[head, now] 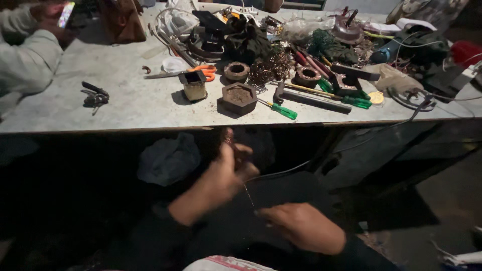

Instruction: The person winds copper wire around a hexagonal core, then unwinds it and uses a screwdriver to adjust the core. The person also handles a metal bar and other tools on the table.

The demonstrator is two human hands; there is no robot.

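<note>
1. At the table's (pixel 125 108) far left corner another person's hand (pixel 47 12) holds a phone (pixel 66 14); a bunch of keys (pixel 94 96) lies near the left edge.
2. Mid-table, towards the front edge, stand a small square coil block (pixel 194 85), orange-handled scissors (pixel 203 70) and a hexagonal metal part (pixel 239 97), with a green-handled screwdriver (pixel 278 109) beside it.
3. Below the front edge, the left hand (pixel 228 173) is closed, fingers curled round a thin wire (pixel 248 194) at its upper end.
4. The right hand (pixel 301 226) sits lower, knuckles up, fingertips pinched at the wire's lower end, as far as the dim light shows.
5. The wire runs taut between the hands, so the work looks mid-way: a short length drawn out, nothing laid down yet. A dark cable (pixel 351 145) hangs off the right part of the front edge.
</note>
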